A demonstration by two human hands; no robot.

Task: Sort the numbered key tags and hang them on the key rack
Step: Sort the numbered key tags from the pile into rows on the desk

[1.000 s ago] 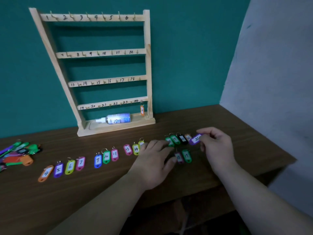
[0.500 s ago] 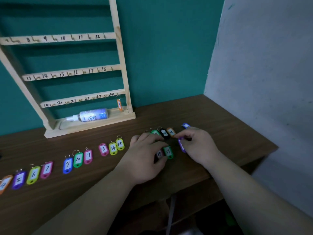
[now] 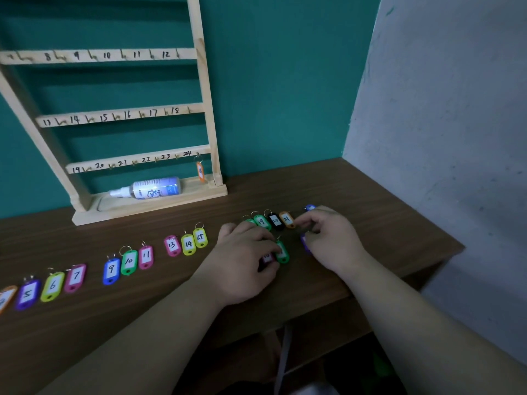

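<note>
Sorting continues — the purple tag [image 3: 304,243] is pinched in right hand [image 3: 330,238] fingers; left hand [image 3: 245,260] lies flat, nothing gripped. It is best slid beside tag 21 [image 3: 287,219], number up.

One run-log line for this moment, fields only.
phase: sorting | left hand: on table tags | right hand: fingering tags by tag 21 | rack: one orange tag hung, hook 24

key rack [image 3: 204,81] rails bore handwritten numbers: 8–12 on the upper rail, 13–18 on the middle, 19–24 on the lowest. tags on the table [image 3: 370,223] read 5 [image 3: 27,294], 6 [image 3: 52,285], 7 [image 3: 75,276], 9 [image 3: 111,269], 10 [image 3: 129,261], 11 [image 3: 146,256], 13 [image 3: 172,245], 14 [image 3: 188,244], 15 [image 3: 200,237], 19 [image 3: 261,222], 20 [image 3: 275,220], 21 [image 3: 287,219]. spray bottle [image 3: 148,189] showed "75"; other print was unreadable.
</note>
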